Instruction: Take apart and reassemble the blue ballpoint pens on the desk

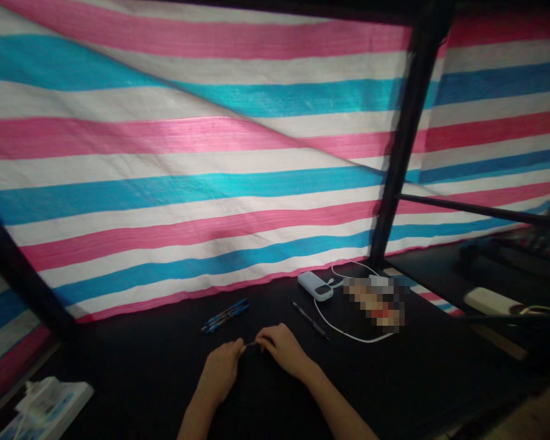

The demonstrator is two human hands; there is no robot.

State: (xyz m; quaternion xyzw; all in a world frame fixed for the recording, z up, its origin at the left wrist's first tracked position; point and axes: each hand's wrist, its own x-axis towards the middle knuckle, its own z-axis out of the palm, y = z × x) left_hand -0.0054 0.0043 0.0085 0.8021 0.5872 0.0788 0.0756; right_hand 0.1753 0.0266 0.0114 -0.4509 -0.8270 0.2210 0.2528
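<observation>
My left hand (224, 365) and my right hand (284, 348) face each other low in the middle of the view, over the black tabletop (142, 373). Between their fingertips runs a slim, dark pen (251, 344), pinched at both ends. Only a short middle stretch of it shows; fingers cover the rest. Just beyond my left hand lie blue pens (224, 316), side by side. To the right of my right hand a dark pen (310, 320) rests at a slant, touching neither hand.
A white power bank (315, 286) with a white cable (348, 335) lies at the back right, beside a blurred-out item (376, 305). A white packet (59, 406) sits at the lower left. Dark frame posts (401, 140) and a striped sheet (211, 183) bound the table.
</observation>
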